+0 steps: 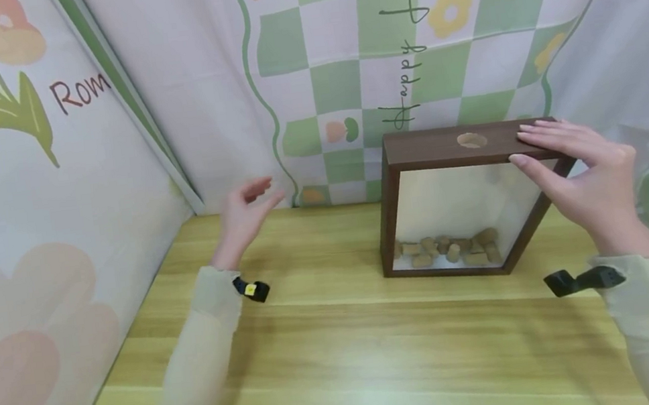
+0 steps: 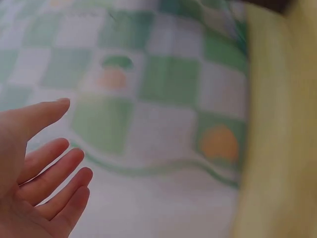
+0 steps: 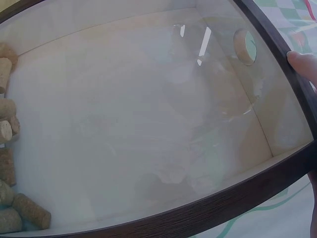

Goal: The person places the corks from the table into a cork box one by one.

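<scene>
A dark brown wooden shadow box (image 1: 400,220) with a clear front stands upright on the table. Several corks (image 1: 453,253) lie along its bottom inside, and a round hole (image 1: 471,140) opens in its top. My right hand (image 1: 592,180) holds the box's top right corner, thumb on the front edge and fingers over the top. The right wrist view shows the thumb (image 3: 304,64) against the dark frame (image 3: 277,44), near the hole. Left of the box, my left hand (image 1: 244,216) hangs in the air above the table, fingers loosely bent and holding nothing; its palm (image 2: 34,183) shows in the left wrist view.
The wooden table (image 1: 345,369) runs back to a green and white checked curtain (image 1: 340,85) close behind the box. A flower-printed panel (image 1: 16,220) bounds the left side. Each wrist wears a small black camera.
</scene>
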Demonstrator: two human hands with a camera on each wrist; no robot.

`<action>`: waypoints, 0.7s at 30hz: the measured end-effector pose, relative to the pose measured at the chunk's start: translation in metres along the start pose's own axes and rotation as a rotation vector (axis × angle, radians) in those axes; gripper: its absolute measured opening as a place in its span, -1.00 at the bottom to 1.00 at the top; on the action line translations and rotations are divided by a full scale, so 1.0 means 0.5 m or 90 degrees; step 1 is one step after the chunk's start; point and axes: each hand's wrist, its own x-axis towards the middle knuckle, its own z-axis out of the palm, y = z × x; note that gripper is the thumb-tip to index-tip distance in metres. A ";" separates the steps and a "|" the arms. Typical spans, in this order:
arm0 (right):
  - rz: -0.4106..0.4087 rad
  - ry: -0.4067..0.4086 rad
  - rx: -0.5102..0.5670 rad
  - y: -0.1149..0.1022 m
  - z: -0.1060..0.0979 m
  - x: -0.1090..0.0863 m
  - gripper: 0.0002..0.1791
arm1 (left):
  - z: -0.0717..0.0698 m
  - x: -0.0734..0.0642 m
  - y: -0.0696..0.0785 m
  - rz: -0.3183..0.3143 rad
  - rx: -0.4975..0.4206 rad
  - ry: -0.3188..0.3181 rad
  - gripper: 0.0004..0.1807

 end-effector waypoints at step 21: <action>0.001 -0.001 -0.006 -0.009 0.001 0.002 -0.68 | -0.109 -0.147 -0.217 -0.170 0.130 -0.075 -0.51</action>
